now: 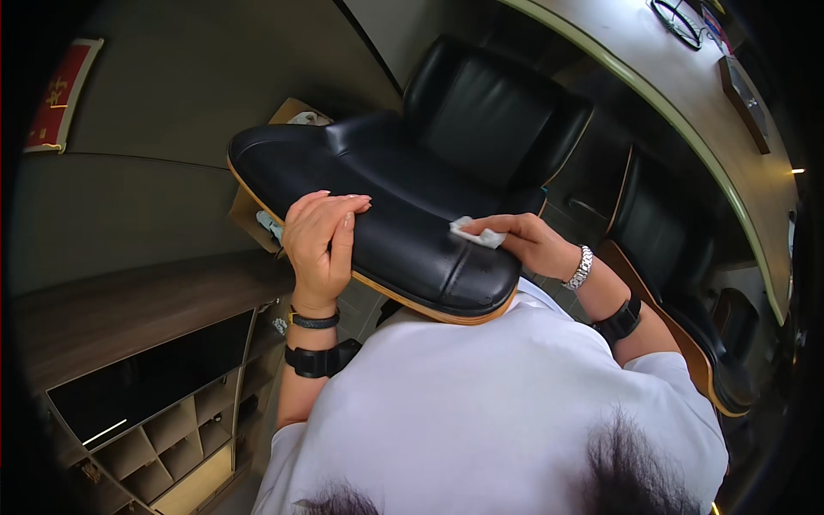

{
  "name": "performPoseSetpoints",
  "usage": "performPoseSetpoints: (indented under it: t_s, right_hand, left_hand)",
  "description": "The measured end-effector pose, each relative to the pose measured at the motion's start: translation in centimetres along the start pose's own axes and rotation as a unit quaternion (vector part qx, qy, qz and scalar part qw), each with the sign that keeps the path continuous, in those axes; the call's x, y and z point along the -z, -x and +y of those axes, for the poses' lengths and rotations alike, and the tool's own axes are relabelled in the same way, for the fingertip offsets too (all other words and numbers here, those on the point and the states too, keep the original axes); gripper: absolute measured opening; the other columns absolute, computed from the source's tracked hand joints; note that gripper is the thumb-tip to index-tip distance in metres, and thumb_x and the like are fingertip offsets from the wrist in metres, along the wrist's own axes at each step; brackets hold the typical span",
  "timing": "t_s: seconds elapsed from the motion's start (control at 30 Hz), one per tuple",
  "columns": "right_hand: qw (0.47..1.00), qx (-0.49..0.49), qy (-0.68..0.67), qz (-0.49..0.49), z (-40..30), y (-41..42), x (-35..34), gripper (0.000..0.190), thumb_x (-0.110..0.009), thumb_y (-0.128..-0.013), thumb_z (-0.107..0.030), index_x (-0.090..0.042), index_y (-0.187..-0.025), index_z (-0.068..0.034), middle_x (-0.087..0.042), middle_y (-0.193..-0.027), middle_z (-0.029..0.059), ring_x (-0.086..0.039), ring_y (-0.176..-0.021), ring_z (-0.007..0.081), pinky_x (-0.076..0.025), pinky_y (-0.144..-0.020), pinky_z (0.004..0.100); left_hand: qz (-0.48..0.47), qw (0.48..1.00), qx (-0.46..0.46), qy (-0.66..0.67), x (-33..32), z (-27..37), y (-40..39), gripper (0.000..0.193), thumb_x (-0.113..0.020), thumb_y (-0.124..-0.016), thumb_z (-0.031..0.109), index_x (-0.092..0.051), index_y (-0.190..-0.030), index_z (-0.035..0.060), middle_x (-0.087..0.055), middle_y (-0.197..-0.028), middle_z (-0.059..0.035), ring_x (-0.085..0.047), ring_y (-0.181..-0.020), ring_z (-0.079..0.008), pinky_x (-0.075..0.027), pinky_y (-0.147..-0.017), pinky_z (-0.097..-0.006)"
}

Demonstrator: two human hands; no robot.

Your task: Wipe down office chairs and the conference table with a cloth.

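Note:
Right before me is a black leather lounge chair [399,219] with a light wooden shell edge, its backrest [489,116] at the far side. My left hand [322,238] rests on the near left edge of the seat cushion, palm down, fingers close together, holding nothing loose. My right hand [531,241] pinches a crumpled white tissue or wipe [477,233] and presses it on the leather near the seat's right corner, beside a seam. The leather there has a dull sheen with small marks.
A cardboard box [257,225] with crumpled items stands behind the chair's left side. A second black leather chair [663,257] is at the right. A long curved counter [669,122] runs along the upper right. At the lower left is a shelf unit [167,425] with compartments.

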State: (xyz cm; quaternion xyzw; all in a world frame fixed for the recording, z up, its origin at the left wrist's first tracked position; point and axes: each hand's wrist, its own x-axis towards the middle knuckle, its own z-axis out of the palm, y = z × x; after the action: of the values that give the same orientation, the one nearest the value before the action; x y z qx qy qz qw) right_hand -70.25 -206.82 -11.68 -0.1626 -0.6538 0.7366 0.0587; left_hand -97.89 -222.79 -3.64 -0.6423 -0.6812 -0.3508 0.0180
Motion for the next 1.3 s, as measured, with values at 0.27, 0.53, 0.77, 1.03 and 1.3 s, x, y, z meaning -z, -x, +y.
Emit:
performPoseSetpoints:
  t_s: [0.27, 0.53, 0.77, 1.03, 1.3]
  right_hand:
    - [0.98, -0.103, 0.076, 0.152, 3.8, 0.3, 3.1, 0.037, -0.046, -0.095, 0.011, -0.073, -0.12, 0.005, -0.077, -0.119, 0.0136, -0.071, -0.115, 0.0202, -0.053, -0.104, 0.0315]
    - [0.987, 0.03, 0.045, 0.152, -6.7, 1.3, -6.3, 0.037, -0.051, -0.102, -0.003, -0.067, -0.134, 0.005, -0.07, -0.138, 0.014, -0.065, -0.128, 0.0257, -0.045, -0.114, 0.0322]
    - [0.917, -0.181, 0.124, 0.334, -1.2, 2.8, -3.9, 0.033, -0.057, -0.104, -0.016, -0.075, -0.119, 0.006, -0.079, -0.109, 0.0089, -0.068, -0.101, 0.0128, -0.053, -0.096, 0.0272]
    - [0.839, -0.111, 0.3, 0.441, -10.2, -1.2, -14.6, 0.031, -0.059, -0.101, -0.017, -0.074, -0.121, 0.001, -0.077, -0.112, 0.0186, -0.073, -0.106, 0.0299, -0.055, -0.098, 0.0364]
    - [0.833, -0.104, 0.45, 0.306, -10.6, -13.4, -18.0, 0.04, -0.059, -0.103, -0.025, -0.065, -0.134, 0.0, -0.071, -0.127, 0.0183, -0.067, -0.119, 0.0338, -0.053, -0.102, 0.0429]
  left_hand:
    - [-0.052, 0.998, -0.039, 0.005, 0.9, 0.0, -0.9, 0.025, -0.056, -0.102, 0.017, -0.078, -0.106, 0.0047, -0.079, -0.105, -0.0091, -0.074, -0.102, -0.0269, -0.049, -0.104, -0.0445]
    - [-0.045, 0.994, -0.098, 0.001, 4.5, -8.7, -3.0, 0.029, -0.056, -0.106, 0.025, -0.076, -0.115, 0.0062, -0.075, -0.122, -0.0112, -0.068, -0.122, -0.0301, -0.043, -0.113, -0.0486]
    - [-0.004, 0.992, -0.117, 0.046, 4.5, -16.2, -3.8, 0.029, -0.054, -0.106, 0.023, -0.078, -0.101, 0.0083, -0.079, -0.103, -0.0063, -0.073, -0.107, -0.0264, -0.044, -0.109, -0.045]
    - [-0.015, 0.98, -0.184, 0.073, 4.0, -17.6, -4.3, 0.031, -0.049, -0.106, 0.014, -0.078, -0.103, 0.0065, -0.08, -0.107, -0.0072, -0.073, -0.108, -0.0255, -0.046, -0.107, -0.042]
    - [-0.004, 0.976, -0.204, 0.073, 3.8, -17.8, -4.1, 0.025, -0.055, -0.103, 0.013, -0.079, -0.104, 0.0073, -0.08, -0.106, -0.0071, -0.074, -0.105, -0.0251, -0.048, -0.105, -0.0416]
